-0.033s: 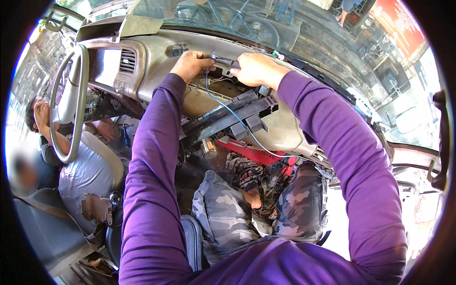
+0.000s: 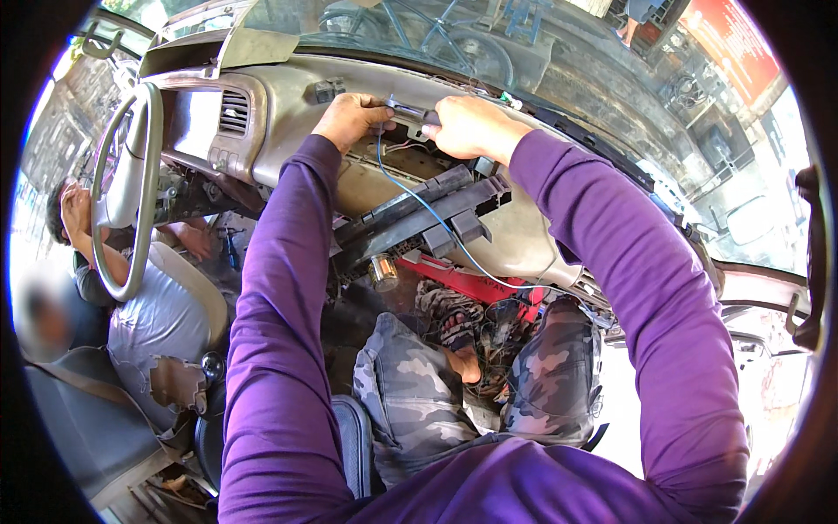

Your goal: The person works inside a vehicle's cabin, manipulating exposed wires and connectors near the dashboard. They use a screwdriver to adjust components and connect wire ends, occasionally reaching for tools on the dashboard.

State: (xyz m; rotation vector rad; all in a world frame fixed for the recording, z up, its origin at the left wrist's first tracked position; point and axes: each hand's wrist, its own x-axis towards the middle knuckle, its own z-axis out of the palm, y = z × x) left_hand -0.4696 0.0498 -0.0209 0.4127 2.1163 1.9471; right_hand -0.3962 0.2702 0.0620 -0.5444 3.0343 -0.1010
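At far left, a co-worker [image 2: 157, 293] in pale clothing is partly behind a grey steering wheel [image 2: 152, 192]. Next, a tan dashboard [image 2: 292, 109] curves under the windscreen. The person's left hand [image 2: 353, 120] pinches a thin blue wire [image 2: 405, 186] near its upper end, above a dashboard opening [image 2: 397, 137] with loose wires inside. Lower down, an amber-tinted cylinder [image 2: 383, 272] sits beside a long black plastic housing [image 2: 410, 211]; the cylinder's contents cannot be made out. The wire crosses the housing, trailing down to the right above a red panel [image 2: 454, 278] with dark lettering. The right hand [image 2: 476, 127] is wrapped round a slim metal tool [image 2: 410, 112], its tip just beside the left fingertips. At upper right, beyond the glass, a red sign [image 2: 731, 44] carries lines of pale writing.
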